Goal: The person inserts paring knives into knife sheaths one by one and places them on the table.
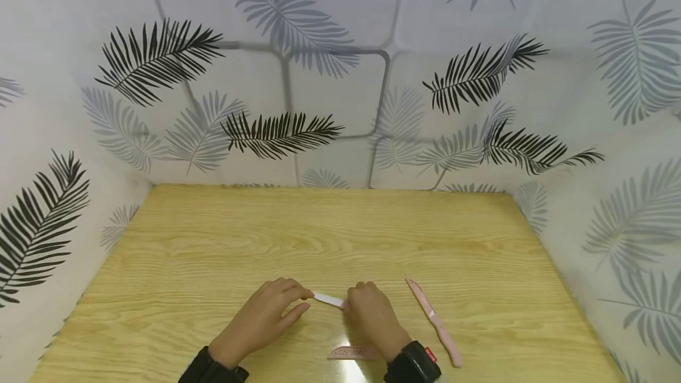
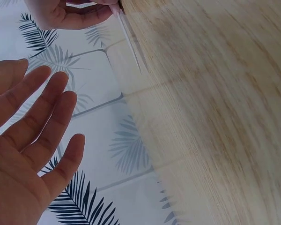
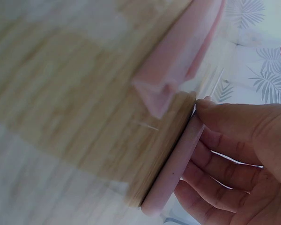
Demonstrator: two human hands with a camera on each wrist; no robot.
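Plainly, we see the left hand at the lower centre of the frame, its fingers loosely extended and well spread; in the left wrist view it grips nothing, and a gap separates it from the blade. Just to the right, we find the right hand holding a small knife, thumb and fingers curled narrowly about its pink handle, with the white blade reaching left towards the left fingertips. From the right wrist view we make out the handle low against the wooden table, its rounded end at the bottom centre of that frame. Near the right hand, at the bottom centre of the head view, we notice a pink sheath lying flat with raised lettering; up close, its end looks hollow. Right of that hand, we see a second pink knife lying aslant, sheathed, its handle towards the lower right. Dark wristbands circle both wrists, and behind everything we have a pale cloth printed with leaves.
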